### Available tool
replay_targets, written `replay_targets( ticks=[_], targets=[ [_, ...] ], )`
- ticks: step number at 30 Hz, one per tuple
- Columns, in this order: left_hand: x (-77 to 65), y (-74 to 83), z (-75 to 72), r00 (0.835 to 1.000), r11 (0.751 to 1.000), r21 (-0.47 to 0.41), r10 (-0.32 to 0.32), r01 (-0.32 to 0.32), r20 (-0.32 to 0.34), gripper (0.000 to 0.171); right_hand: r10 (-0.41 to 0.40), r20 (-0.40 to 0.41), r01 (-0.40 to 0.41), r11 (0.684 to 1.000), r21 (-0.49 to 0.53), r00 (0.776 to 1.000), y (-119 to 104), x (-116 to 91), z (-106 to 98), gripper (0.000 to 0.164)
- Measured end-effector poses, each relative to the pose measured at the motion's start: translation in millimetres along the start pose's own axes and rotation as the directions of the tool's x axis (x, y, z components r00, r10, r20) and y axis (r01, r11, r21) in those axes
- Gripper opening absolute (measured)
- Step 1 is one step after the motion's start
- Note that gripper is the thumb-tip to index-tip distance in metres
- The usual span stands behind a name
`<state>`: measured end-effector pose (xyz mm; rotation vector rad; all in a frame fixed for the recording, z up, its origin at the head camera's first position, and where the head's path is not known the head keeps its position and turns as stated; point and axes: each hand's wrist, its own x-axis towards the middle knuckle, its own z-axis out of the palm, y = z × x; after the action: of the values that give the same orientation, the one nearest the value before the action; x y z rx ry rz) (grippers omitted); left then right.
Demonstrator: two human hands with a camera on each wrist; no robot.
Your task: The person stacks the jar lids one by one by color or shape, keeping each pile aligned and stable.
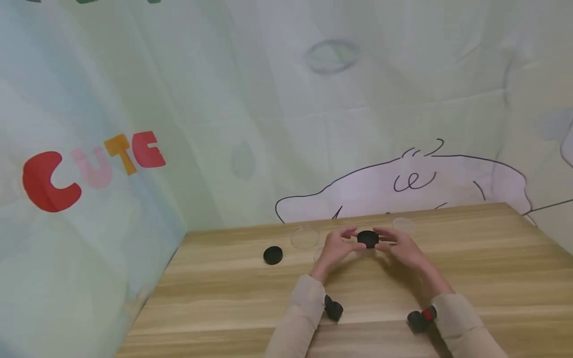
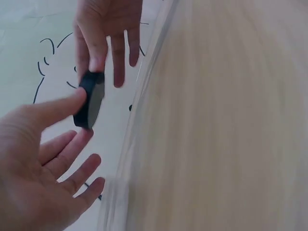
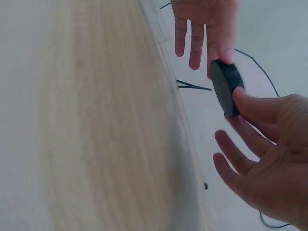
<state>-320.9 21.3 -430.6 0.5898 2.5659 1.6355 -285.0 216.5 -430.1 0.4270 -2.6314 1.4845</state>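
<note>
Between both hands, above the table, is a flat round black lid-like disc [image 1: 368, 239]. My left hand [image 1: 336, 247] pinches its left edge between thumb and fingers. Its opposite edge is pinched by my right hand [image 1: 401, 247]. In the left wrist view the disc [image 2: 90, 100] appears nearly edge-on, with a greyish flat face and a black rim. The right wrist view shows the same disc [image 3: 226, 88] tilted, thumb on its rim, the other fingers spread loosely below.
A second round black lid [image 1: 273, 255] lies on the wooden table [image 1: 215, 298] to the left. Near it is a clear round piece [image 1: 305, 237], and another clear disc [image 1: 403, 225] lies behind my right hand. A printed curtain [image 1: 250, 99] hangs behind the table.
</note>
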Motion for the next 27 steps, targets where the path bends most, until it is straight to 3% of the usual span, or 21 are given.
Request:
replay_targets(
  ticks=[3,10,17,22,27],
  targets=[
    [-6.2,-4.3,-17.2,0.999,0.999,-0.053,-0.009,0.011,0.032,0.050,-0.022,0.031,0.020,0.998,0.055,0.999,-12.5,3.6,7.3,0.049],
    [-25.9,-5.7,-60.2,0.997,0.996,-0.084,0.036,-0.030,0.072,0.042,0.038,0.073,-0.052,0.980,0.195,0.997,-39.7,8.4,32.5,0.052],
    [-54.3,-23.8,-109.5,0.997,0.998,-0.055,0.036,-0.032,0.068,0.041,-0.040,0.106,0.012,0.967,0.255,0.994,-61.6,19.0,79.2,0.053],
    [-80.1,-40.8,-135.7,0.994,0.998,-0.055,0.006,0.000,0.110,0.042,-0.078,0.224,0.009,0.956,0.294,0.971,-68.5,20.9,107.8,0.057],
    [-97.5,-51.3,-146.2,0.989,0.998,-0.056,-0.004,0.012,0.145,0.042,-0.150,0.305,0.056,0.954,0.296,0.941,-70.7,20.4,123.0,0.057]
  ],
)
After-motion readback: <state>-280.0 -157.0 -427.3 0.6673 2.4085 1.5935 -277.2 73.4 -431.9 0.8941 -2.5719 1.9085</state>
